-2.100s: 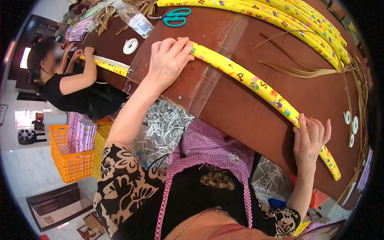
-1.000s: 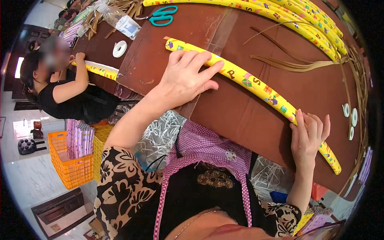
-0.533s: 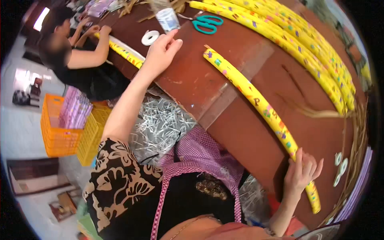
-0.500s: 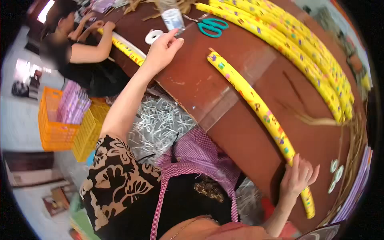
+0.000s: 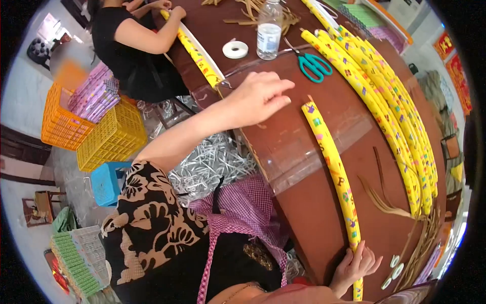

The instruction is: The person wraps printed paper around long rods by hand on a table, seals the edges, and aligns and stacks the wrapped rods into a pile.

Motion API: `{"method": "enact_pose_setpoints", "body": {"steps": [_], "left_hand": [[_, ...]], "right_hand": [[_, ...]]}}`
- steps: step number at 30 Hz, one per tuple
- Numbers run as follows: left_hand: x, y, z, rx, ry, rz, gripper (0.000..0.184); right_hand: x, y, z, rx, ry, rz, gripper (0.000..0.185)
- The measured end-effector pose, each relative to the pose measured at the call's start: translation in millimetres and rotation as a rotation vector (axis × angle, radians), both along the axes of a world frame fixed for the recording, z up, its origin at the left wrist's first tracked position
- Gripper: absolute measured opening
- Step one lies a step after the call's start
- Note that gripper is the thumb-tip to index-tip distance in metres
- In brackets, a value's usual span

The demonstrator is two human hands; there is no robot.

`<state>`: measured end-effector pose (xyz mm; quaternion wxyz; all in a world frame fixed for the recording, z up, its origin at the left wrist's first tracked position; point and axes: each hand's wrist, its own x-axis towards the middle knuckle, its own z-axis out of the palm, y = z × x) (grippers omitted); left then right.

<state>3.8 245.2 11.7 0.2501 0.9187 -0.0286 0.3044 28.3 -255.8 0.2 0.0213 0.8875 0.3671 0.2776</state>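
A long, slim yellow roll (image 5: 336, 175) with a colourful printed pattern lies along the brown table near its front edge. My right hand (image 5: 357, 266) grips it near its lower end, with the thumb on one side and the fingers on the other. A thin tip sticks out of its upper end. My left hand (image 5: 258, 99) is raised over the table to the left of that end, thumb and forefinger apart, with nothing visible in it. Teal-handled scissors (image 5: 314, 67), a roll of white tape (image 5: 235, 49) and a clear bottle (image 5: 269, 30) stand or lie beyond my left hand.
Several similar yellow rolls (image 5: 390, 111) are heaped on the right. Brown strips (image 5: 387, 205) and small white rings (image 5: 394, 271) lie nearer. Across the table, a person in black (image 5: 134, 45) handles another yellow piece (image 5: 195, 50). Yellow crates (image 5: 114, 134) and a blue stool (image 5: 108, 182) stand on the floor.
The whole view has shifted, so the table contents appear displaced. My left hand has moved from near the tape and bottle closer to the roll's upper end. My right hand stays on the roll.
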Motion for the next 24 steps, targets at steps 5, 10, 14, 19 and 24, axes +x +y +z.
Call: {"method": "enact_pose_setpoints", "body": {"steps": [5, 10, 14, 19, 24], "left_hand": [[-2.3, 6.1, -0.7, 0.028, 0.038, 0.016, 0.036], [-3.8, 49.0, 5.9, 0.149, -0.017, 0.166, 0.043], [10.3, 138.9, -15.3, 0.269, 0.021, 0.534, 0.056], [6.8, 118.5, 23.0, -0.185, 0.273, 0.061, 0.063], [41.4, 75.8, 69.1, 0.004, 0.248, -0.257, 0.066]], "right_hand": [[-0.8, 0.4, 1.3, -0.012, -0.003, 0.009, 0.043], [0.4, -0.1, 0.9, -0.025, -0.001, 0.008, 0.043], [2.0, -1.0, 0.6, -0.031, 0.001, 0.011, 0.042], [1.3, -0.2, -0.2, -0.037, -0.012, -0.006, 0.037], [4.2, -3.0, 0.0, -0.03, -0.017, 0.023, 0.04]]}}
